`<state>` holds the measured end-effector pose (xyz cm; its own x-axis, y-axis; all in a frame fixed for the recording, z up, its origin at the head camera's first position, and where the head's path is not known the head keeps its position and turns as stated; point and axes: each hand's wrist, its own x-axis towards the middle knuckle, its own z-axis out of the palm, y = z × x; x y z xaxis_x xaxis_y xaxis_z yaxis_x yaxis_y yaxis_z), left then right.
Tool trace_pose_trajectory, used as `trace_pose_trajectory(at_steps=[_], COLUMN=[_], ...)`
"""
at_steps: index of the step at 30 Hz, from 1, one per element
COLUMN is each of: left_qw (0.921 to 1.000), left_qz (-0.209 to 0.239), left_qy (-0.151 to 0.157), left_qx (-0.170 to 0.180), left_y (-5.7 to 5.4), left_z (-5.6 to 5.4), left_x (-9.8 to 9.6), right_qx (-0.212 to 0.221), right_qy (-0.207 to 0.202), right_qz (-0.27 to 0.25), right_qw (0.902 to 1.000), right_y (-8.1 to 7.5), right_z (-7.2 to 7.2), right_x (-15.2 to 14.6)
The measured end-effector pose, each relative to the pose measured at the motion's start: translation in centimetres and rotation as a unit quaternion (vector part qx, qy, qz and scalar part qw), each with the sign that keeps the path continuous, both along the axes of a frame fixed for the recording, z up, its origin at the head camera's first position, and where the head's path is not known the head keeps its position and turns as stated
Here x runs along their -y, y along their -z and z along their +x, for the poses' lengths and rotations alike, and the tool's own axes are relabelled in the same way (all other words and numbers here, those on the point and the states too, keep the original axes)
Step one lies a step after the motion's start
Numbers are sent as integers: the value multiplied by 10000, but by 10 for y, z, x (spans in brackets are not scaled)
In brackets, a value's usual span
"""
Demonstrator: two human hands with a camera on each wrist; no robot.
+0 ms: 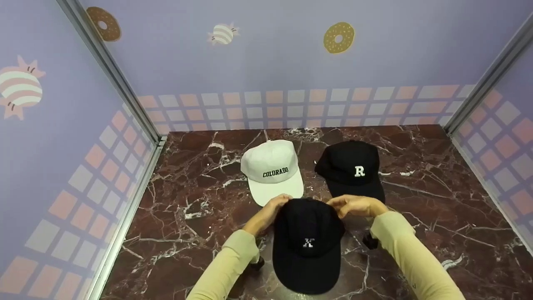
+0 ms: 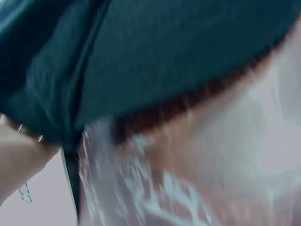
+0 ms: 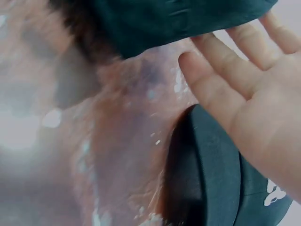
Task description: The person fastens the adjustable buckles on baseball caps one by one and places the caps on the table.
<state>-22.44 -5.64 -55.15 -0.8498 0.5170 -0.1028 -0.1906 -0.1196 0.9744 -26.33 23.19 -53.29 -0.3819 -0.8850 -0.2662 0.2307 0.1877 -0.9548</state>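
Note:
A black baseball cap with a small white letter [image 1: 308, 243] is nearest me, its brim towards me. My left hand [image 1: 268, 214] grips the rear left side of its crown. In the left wrist view the cap's dark brim [image 2: 188, 52] spans the top, and the left fingertips [image 2: 33, 134] meet its lower edge; the thumb is hidden. On the other side my right hand [image 1: 358, 205] touches the rear right edge. The right wrist view shows this hand [image 3: 263, 103] with fairly straight fingers, their tips behind the cap's edge [image 3: 188, 19], and the thumb apart from it.
Behind lie a white cap marked COLORADO [image 1: 272, 166] on the left and a black cap marked R [image 1: 352, 164] on the right. All are on a dark red marbled tabletop [image 1: 200, 237]. Patterned walls [image 1: 270, 62] enclose the back and sides.

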Motion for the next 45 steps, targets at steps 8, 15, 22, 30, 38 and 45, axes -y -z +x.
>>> trace_pose_trajectory(at_steps=[8,15,22,30,38,45], left_qw=[9935,9920,9940,9819,9608,9360], left_qz=[-687,-989,-659,-896,-964,-806], left_qy=[822,468,-199,-1414,-2578,-3401], left_qx=[396,632,848,888,-341,-418], left_y=[9,9,6,-19,3,9], left_z=[-2,-1,5,16,-4,-11], left_x=[19,14,5,-10,-17,-23], right_qx=[-844,161,924,1155,937,850], right_qy=[598,937,1763,3298,4542,4983], right_qz=[1006,779,181,-121,-454,-888], right_qw=[9895,9924,9798,9369,8848,8583], right_y=[7,16,19,14,16,14], right_z=[11,16,19,21,19,17], right_x=[7,13,19,34,44,50])
